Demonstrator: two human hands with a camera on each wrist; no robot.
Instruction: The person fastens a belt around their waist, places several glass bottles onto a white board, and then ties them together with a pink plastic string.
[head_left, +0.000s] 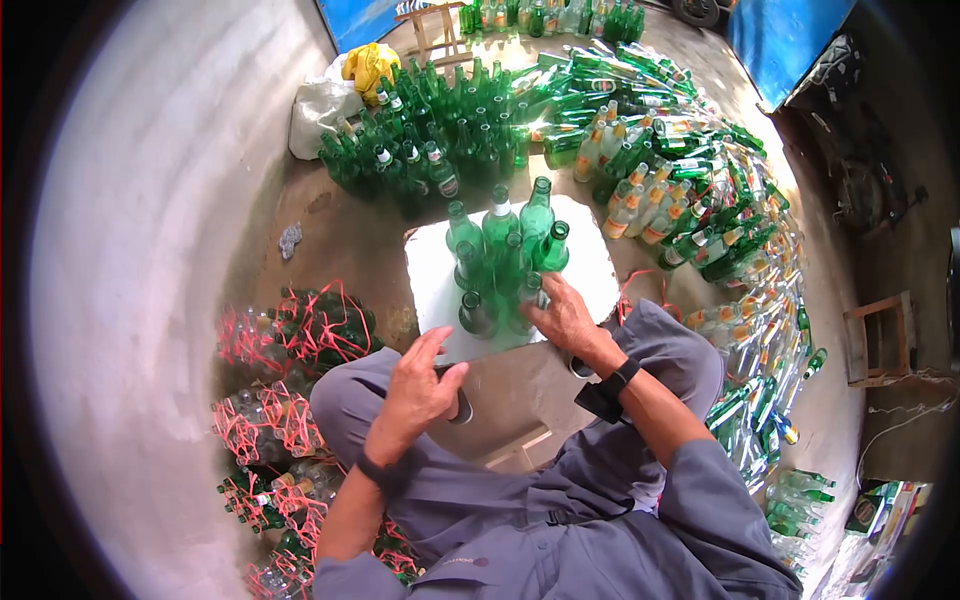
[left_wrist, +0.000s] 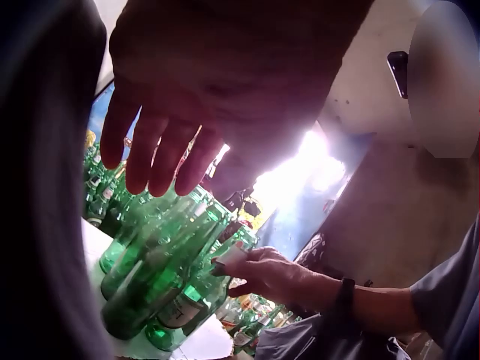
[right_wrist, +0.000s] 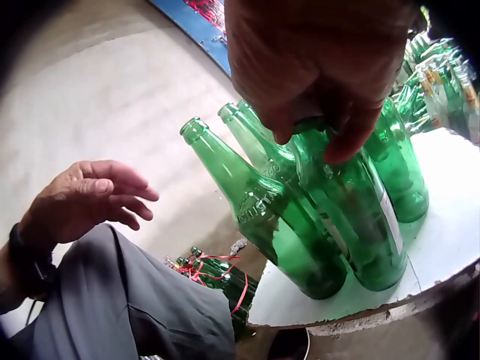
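Note:
On a small white-topped table [head_left: 455, 335] stands a tight cluster of several upright green glass bottles [head_left: 500, 225]. My right hand [head_left: 572, 322] reaches in from the near right side and grips the neck of a green bottle [right_wrist: 360, 217] with a pale label. Right beside that one is another green bottle [right_wrist: 277, 225] with raised lettering. My left hand [head_left: 415, 392] hovers above the left knee, in front of the table's near left corner. Its fingers [left_wrist: 139, 161] are extended and spread a little, with nothing in them, apart from the bottles.
Beyond the table stand many upright green bottles [head_left: 460, 125]. A large heap of lying bottles [head_left: 720, 210] curves along the right. Bundles tied with red string [head_left: 320, 325] sit at the left. A white sack [head_left: 325, 110] and a yellow bag [head_left: 370, 70] lean by the wall.

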